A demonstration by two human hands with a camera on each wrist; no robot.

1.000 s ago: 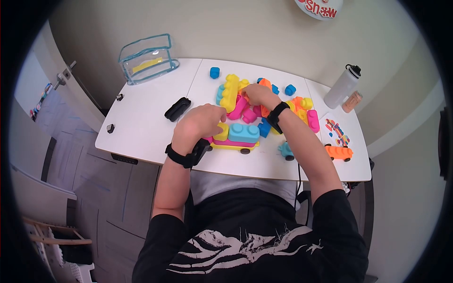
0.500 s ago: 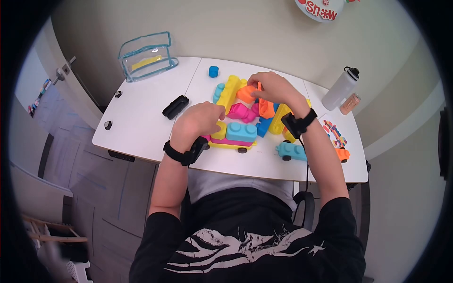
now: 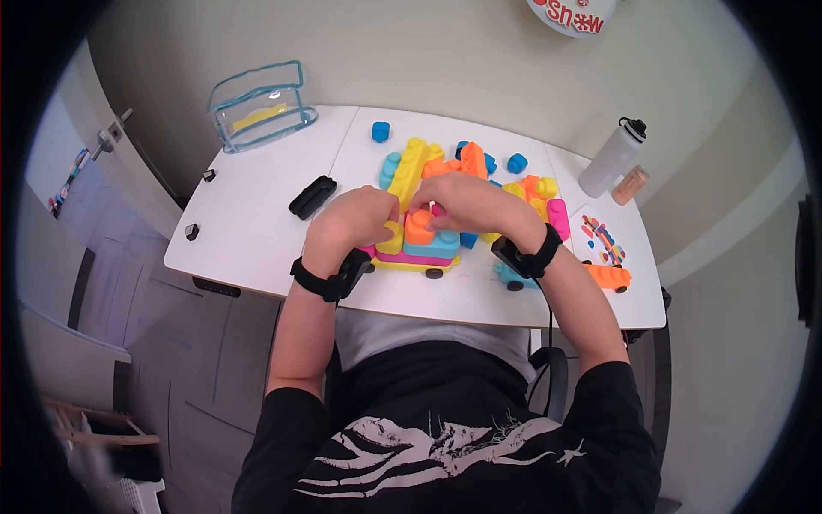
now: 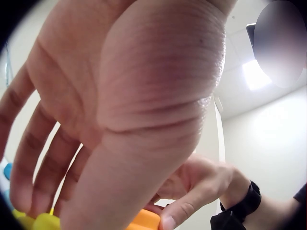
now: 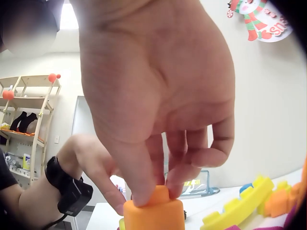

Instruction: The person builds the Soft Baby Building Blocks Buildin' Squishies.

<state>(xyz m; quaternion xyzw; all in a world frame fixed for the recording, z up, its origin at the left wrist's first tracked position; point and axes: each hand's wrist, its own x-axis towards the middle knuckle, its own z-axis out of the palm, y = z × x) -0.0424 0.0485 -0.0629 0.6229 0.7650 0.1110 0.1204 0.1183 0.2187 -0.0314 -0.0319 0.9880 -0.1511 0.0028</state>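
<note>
The right hand pinches the stud of an orange building block between thumb and fingertips, right over a light blue block. That blue block sits on a pink layer on a yellow wheeled base, beside a small yellow block. At the left end of this toy car, the left hand grips the yellow block, its thumb and fingers reaching down on either side. In the left wrist view, the yellow block shows between thumb and fingers, at the lower edge.
Behind the hands lie a long yellow block and other loose blocks. A teal wheeled base and an orange one stand to the right, near a bottle. A black case and clear bag are at left.
The right hand has come from the block pile at the back toward the toy car, bringing an orange block over the light blue one. The left hand stays at the car.
</note>
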